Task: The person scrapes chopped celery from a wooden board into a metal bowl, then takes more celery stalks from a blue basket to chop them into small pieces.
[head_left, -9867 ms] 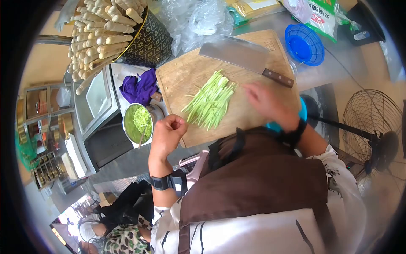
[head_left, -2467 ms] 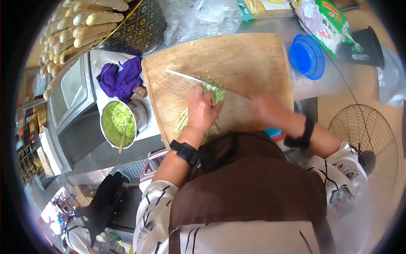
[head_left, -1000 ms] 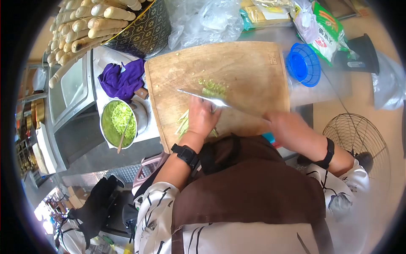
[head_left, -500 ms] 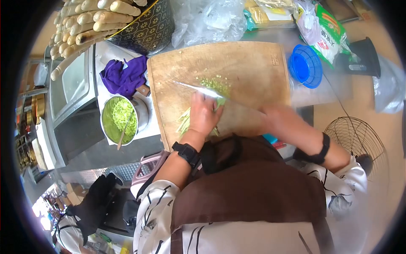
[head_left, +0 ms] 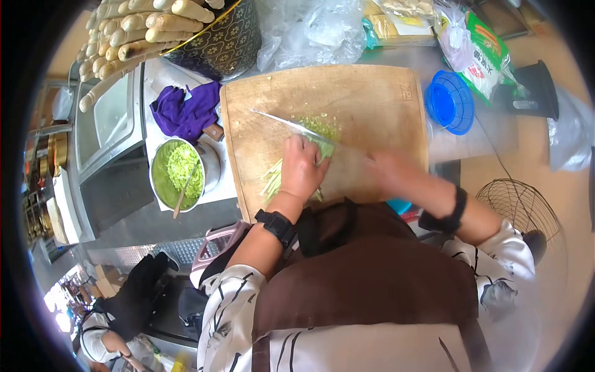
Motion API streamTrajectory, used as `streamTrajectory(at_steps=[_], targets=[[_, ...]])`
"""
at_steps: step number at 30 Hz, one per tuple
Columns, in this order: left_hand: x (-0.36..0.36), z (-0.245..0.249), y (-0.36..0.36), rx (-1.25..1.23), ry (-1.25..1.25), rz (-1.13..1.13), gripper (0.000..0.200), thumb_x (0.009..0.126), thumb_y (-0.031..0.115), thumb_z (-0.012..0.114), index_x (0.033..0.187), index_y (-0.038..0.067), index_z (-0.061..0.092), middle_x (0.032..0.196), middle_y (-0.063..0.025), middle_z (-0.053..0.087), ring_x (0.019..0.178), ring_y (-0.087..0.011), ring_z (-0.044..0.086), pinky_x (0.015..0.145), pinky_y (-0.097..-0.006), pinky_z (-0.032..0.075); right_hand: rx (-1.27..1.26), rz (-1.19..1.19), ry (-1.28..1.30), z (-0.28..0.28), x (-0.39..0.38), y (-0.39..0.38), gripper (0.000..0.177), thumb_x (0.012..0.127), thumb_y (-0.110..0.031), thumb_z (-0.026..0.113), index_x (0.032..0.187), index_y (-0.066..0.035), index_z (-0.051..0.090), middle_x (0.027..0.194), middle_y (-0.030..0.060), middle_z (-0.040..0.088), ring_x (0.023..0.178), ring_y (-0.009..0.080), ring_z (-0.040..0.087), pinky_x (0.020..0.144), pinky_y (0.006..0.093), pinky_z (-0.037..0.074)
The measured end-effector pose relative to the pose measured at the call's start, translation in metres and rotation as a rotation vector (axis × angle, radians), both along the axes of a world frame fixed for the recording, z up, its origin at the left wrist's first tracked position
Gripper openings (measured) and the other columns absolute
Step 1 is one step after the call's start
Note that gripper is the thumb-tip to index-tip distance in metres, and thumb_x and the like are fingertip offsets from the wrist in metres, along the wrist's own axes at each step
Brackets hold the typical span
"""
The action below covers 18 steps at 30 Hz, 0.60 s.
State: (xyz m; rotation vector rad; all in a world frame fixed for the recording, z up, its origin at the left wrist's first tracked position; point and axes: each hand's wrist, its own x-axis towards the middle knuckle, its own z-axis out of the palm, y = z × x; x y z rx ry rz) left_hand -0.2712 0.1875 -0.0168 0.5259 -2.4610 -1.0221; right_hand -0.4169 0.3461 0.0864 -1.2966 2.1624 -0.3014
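A wooden cutting board (head_left: 372, 93) lies in front of me. My left hand (head_left: 300, 168), fingers curled, presses down on a bundle of thin pale-green stalks (head_left: 271, 180). My right hand (head_left: 393, 175), smeared by motion, grips a knife (head_left: 291, 124). Its long blade slants across the board just beyond my left knuckles, tip toward the far left. Finely chopped green bits (head_left: 323, 126) lie along the blade's far side. The knife's handle is hidden in the blurred hand.
Left of the board stand a metal pot (head_left: 160, 186) of chopped greens with a spoon (head_left: 181, 201) and a purple cloth (head_left: 186, 111). A blue basket (head_left: 449, 102) is on the right. Behind are plastic bags (head_left: 313, 31) and a patterned bucket (head_left: 217, 46). Another person (head_left: 102, 338) is at lower left.
My right hand has shifted slightly left, and the knife blade shows more sharply. My left hand stays on the stalks. The other person's arm has come into view.
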Motion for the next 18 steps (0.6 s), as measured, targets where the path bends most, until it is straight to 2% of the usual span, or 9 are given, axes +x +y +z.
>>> streamTrajectory(at_steps=[3, 5, 7, 11, 18], targets=[[0.000, -0.003, 0.000, 0.006, 0.017, -0.003, 0.029, 0.063, 0.007, 0.080, 0.070, 0.006, 0.052, 0.087, -0.0152, 0.046, 0.086, -0.0347, 0.048, 0.074, -0.0419, 0.044, 0.101, 0.031, -0.001, 0.048, 0.000, 0.013, 0.014, 0.084, -0.010, 0.054, 0.080, 0.000, 0.062, 0.073, 0.0245, 0.063, 0.070, 0.0451, 0.062, 0.064, 0.0529, 0.048], [-0.001, -0.002, -0.001, 0.009, 0.022, -0.001, 0.029, 0.062, 0.007, 0.080, 0.070, 0.006, 0.052, 0.087, -0.0153, 0.046, 0.086, -0.0347, 0.048, 0.074, -0.0420, 0.044, 0.159, 0.043, -0.014, 0.056, 0.001, 0.015, 0.014, 0.084, -0.009, 0.053, 0.080, 0.001, 0.062, 0.073, 0.0248, 0.063, 0.071, 0.0450, 0.062, 0.064, 0.0531, 0.049], [0.000, -0.003, 0.000, 0.009, 0.019, 0.001, 0.029, 0.062, 0.007, 0.080, 0.070, 0.005, 0.052, 0.087, -0.0152, 0.046, 0.086, -0.0346, 0.048, 0.074, -0.0421, 0.044, 0.169, 0.069, -0.022, 0.051, 0.002, 0.016, 0.014, 0.084, -0.009, 0.053, 0.081, 0.002, 0.062, 0.073, 0.0251, 0.063, 0.072, 0.0445, 0.063, 0.065, 0.0533, 0.049], [0.000, -0.001, -0.001, 0.000, -0.005, -0.005, 0.029, 0.062, 0.007, 0.081, 0.071, 0.005, 0.053, 0.087, -0.0152, 0.047, 0.086, -0.0348, 0.048, 0.074, -0.0420, 0.044, 0.168, -0.030, -0.044, 0.001, 0.010, -0.004, 0.015, 0.083, -0.008, 0.053, 0.080, 0.003, 0.063, 0.073, 0.0250, 0.063, 0.071, 0.0434, 0.064, 0.065, 0.0529, 0.049], [0.001, 0.015, -0.005, -0.039, -0.103, -0.024, 0.035, 0.061, 0.015, 0.085, 0.071, 0.007, 0.053, 0.087, -0.0131, 0.047, 0.088, -0.0332, 0.048, 0.077, -0.0430, 0.042, -0.002, 0.035, 0.001, -0.020, 0.009, -0.010, 0.016, 0.080, -0.009, 0.054, 0.079, 0.003, 0.064, 0.073, 0.0260, 0.064, 0.069, 0.0438, 0.063, 0.063, 0.0530, 0.049]])
